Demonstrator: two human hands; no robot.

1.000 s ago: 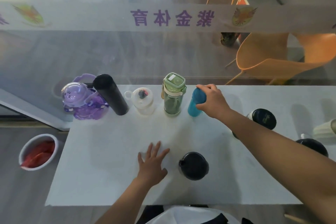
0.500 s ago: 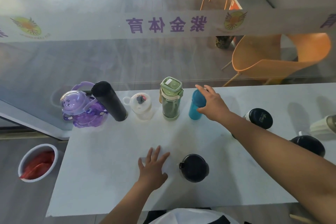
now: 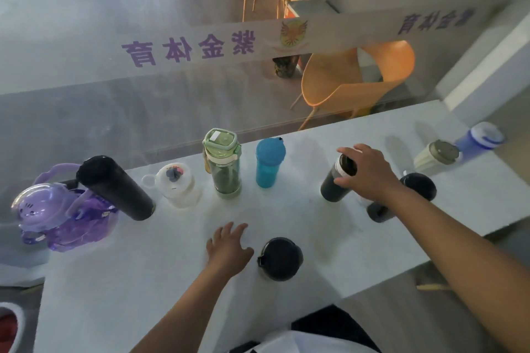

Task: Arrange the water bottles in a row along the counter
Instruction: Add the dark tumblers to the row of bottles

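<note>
Right hand (image 3: pixel 370 175) curls around top of dark cylindrical bottle with black lid (image 3: pixel 337 179), apparently gripping, probably next for row; blue plastic bottle (image 3: pixel 268 163) stands just left. Left hand (image 3: pixel 229 249) flat, fingers spread, empty, bracing on white counter (image 3: pixel 143 281).

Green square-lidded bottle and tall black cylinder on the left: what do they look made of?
Green square-lidded bottle: likely clear plastic with a glossy finish; dark contents show through the wall. Tall black cylinder: opaque and matte, possibly coated metal, though plastic cannot be ruled out.
</note>
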